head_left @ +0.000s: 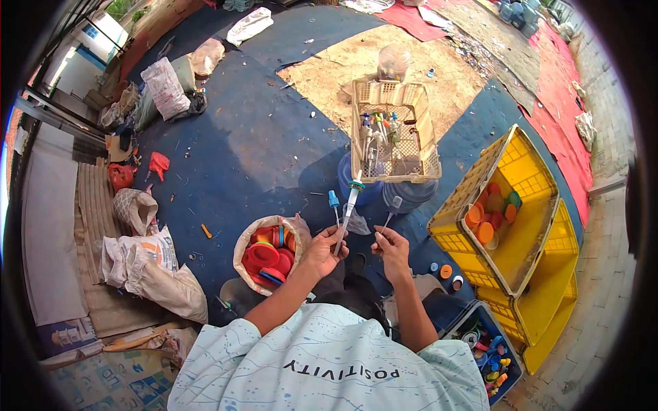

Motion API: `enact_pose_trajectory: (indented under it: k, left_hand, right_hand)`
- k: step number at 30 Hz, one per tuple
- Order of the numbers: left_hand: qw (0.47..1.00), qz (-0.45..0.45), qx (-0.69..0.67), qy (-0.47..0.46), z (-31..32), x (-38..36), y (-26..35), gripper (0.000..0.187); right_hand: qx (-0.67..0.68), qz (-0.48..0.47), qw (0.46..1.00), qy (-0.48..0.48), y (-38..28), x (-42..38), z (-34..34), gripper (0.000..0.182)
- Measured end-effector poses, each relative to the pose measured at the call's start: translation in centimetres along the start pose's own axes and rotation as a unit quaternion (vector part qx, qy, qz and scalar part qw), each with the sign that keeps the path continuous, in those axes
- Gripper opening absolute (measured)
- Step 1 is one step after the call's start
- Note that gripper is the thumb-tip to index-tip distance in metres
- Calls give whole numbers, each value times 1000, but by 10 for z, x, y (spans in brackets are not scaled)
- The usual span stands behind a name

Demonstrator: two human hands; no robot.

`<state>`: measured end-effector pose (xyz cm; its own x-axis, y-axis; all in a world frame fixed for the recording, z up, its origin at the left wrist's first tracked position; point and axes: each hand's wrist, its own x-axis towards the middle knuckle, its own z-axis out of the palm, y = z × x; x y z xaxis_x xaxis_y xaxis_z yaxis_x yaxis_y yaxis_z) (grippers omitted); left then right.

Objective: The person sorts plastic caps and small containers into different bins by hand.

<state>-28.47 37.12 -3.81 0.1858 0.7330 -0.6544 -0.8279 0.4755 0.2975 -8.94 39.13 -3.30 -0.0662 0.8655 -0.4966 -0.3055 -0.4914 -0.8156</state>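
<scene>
My left hand (323, 250) is closed around a blue pump top (334, 199) on a thin stem and a long pale strip (351, 201) with a green ring near its upper end. My right hand (391, 248) pinches the thin stem of a grey-blue pump top (395, 203). Beyond both hands, a cream plastic crate (434, 156) holds several pump tops and sprayers (384, 129). It rests on blue water jugs (411, 194). Beside my left forearm stands a pale sack (241, 250) full of red, orange and blue lids (264, 257).
Yellow crates (504, 264) stacked on the right hold orange and red lids (488, 218). A dark blue bin (504, 387) of colourful small parts stands near my right elbow. White sacks (154, 267) lie left. Loose caps (446, 271) dot the blue tarp (233, 137).
</scene>
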Motion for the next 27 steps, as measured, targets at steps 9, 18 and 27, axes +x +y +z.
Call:
enact_pose_trajectory:
  k: [9,18,27]
  left_hand:
    - [996,-41,73,45,48,109,24,13]
    - [992,-37,117,12,98,231,70,11]
    - [982,-16,138,130,103,339,42,7]
  right_hand:
    - [-72,46,994,71,-21,90,-9,23]
    - [-35,62,995,74,-84,209,17,23]
    - [28,168,984,56,-88,298,-27,16]
